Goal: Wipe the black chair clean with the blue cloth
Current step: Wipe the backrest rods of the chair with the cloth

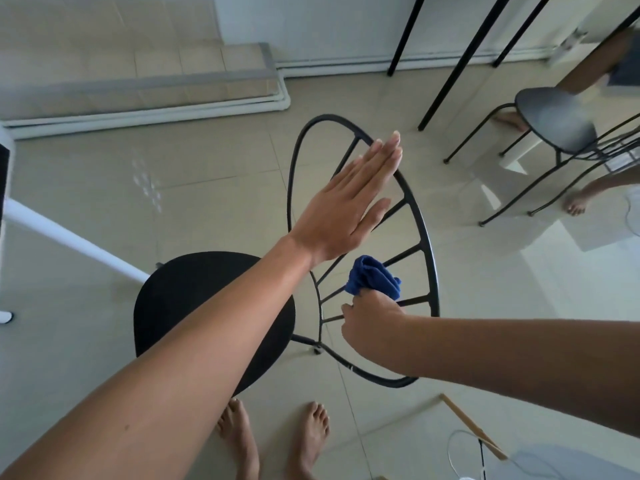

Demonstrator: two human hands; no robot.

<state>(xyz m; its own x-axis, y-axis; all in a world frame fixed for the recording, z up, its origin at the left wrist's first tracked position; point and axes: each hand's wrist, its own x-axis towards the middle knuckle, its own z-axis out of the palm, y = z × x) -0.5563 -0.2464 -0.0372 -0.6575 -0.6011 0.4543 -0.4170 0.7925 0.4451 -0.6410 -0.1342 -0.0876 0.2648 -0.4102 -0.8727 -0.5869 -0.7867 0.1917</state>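
The black chair (194, 299) stands on the tiled floor below me, its round seat to the left and its curved wire backrest with several spokes to the right. My left hand (353, 202) is stretched out flat above the backrest, fingers straight and together, holding nothing. My right hand (372, 323) grips the bunched blue cloth (374, 280) and presses it against the lower spokes of the backrest. My left forearm hides part of the seat.
A second black chair (557, 123) stands at the right with another person's legs and bare feet beside it. Black table legs (453, 60) rise behind it. A white pole (69, 237) slants at the left. My bare feet (273, 441) stand just in front of the seat.
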